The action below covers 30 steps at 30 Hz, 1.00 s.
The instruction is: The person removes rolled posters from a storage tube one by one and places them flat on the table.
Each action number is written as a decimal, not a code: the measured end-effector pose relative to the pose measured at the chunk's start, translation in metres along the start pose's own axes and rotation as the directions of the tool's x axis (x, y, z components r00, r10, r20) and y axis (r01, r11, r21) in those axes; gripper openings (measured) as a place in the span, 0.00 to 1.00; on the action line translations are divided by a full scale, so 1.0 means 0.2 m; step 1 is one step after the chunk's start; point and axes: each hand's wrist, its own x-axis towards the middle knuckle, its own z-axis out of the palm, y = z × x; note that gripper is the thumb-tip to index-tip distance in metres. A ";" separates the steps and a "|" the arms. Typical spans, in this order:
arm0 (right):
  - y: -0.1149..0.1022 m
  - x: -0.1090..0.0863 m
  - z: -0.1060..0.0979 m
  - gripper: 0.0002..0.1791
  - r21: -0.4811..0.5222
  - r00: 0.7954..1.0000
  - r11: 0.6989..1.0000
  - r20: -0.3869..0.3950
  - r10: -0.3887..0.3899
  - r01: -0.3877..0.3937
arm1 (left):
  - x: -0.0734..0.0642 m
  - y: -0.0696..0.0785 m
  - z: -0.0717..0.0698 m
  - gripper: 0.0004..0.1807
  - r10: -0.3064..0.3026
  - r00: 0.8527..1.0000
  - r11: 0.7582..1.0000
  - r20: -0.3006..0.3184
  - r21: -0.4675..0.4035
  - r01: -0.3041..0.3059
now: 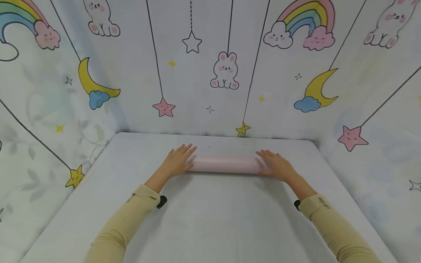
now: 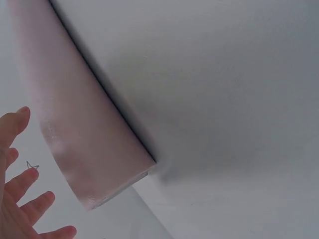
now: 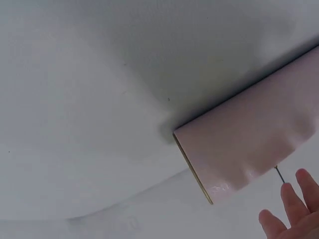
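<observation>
A pale pink roll of smooth sheet material (image 1: 227,164) lies crosswise near the far edge of the white table. My left hand (image 1: 177,160) is at its left end with fingers spread and straight. At the other end is my right hand (image 1: 274,166), its fingers likewise extended. In the left wrist view, the roll (image 2: 84,114) has a slightly dented surface, and the spread left fingers (image 2: 37,206) are beside it. In the right wrist view, a thin yellowish rim marks the roll's end (image 3: 249,134), near the right fingers (image 3: 294,204). Whether either hand touches it, I cannot tell.
The white table (image 1: 210,219) reaches back to a printed fabric wall (image 1: 204,80) with rabbits, stars, moons and rainbows. Similar fabric stands along its left and right sides. A dark band (image 1: 162,201) shows at the left cuff.
</observation>
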 end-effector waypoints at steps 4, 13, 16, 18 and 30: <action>0.02 0.00 0.03 0.42 -0.009 1.000 1.000 -0.001 -0.012 0.012 | 0.01 -0.01 0.04 0.41 0.005 1.000 1.000 0.014 -0.030 -0.005; 0.04 0.00 0.08 0.40 -0.018 1.000 1.000 -0.021 -0.002 0.002 | 0.02 -0.04 0.09 0.47 0.034 0.999 0.998 -0.026 -0.042 -0.035; 0.04 0.01 0.09 0.40 -0.022 1.000 1.000 -0.026 -0.004 0.003 | 0.02 -0.04 0.10 0.45 0.031 0.999 0.999 -0.040 -0.032 -0.033; 0.04 0.01 0.09 0.40 -0.021 0.999 1.000 -0.031 -0.008 0.008 | 0.02 -0.04 0.10 0.43 0.029 0.998 0.999 -0.051 -0.012 -0.030; 0.04 0.01 0.13 0.39 0.022 0.999 1.000 -0.049 0.009 -0.007 | 0.01 -0.06 0.12 0.39 0.019 0.999 1.000 -0.043 0.010 -0.018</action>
